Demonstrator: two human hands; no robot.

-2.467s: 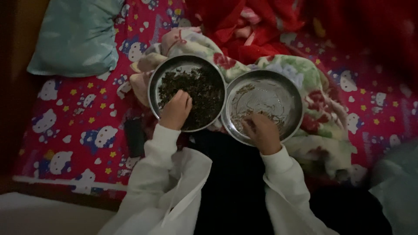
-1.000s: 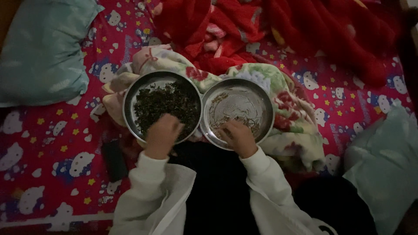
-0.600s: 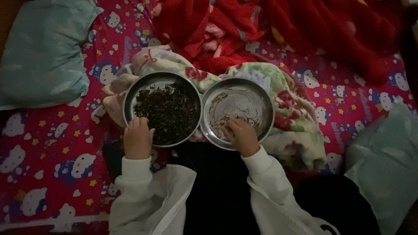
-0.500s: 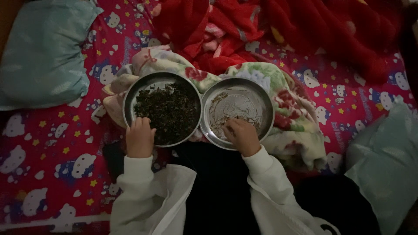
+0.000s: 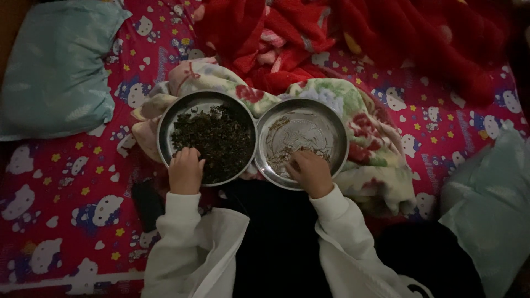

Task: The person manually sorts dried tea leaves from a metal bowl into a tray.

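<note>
Two round steel plates rest side by side on a floral blanket [image 5: 381, 149]. The left plate [image 5: 165, 127] holds a heap of dark dried leaves [image 5: 212, 138]. My left hand [image 5: 186, 170] lies on its near edge with the fingers curled into the leaves. On the right plate [image 5: 337, 129] there are only a few thin stems and bits. My right hand [image 5: 312, 172] sits on that plate's near rim, fingertips pinched together over the bits. Whether either hand holds anything is hidden by the fingers.
A pink cartoon-print sheet [image 5: 72, 193] covers the bed. A teal pillow [image 5: 52, 69] lies at the far left, another teal pillow [image 5: 491, 204] at the right. A red blanket [image 5: 386, 38] is bunched behind the plates. A dark flat object [image 5: 146, 204] lies beside my left sleeve.
My left hand slid from the middle of the leaf heap to the plate's near left edge, then crept back right into the leaves. My right hand stayed on the right plate.
</note>
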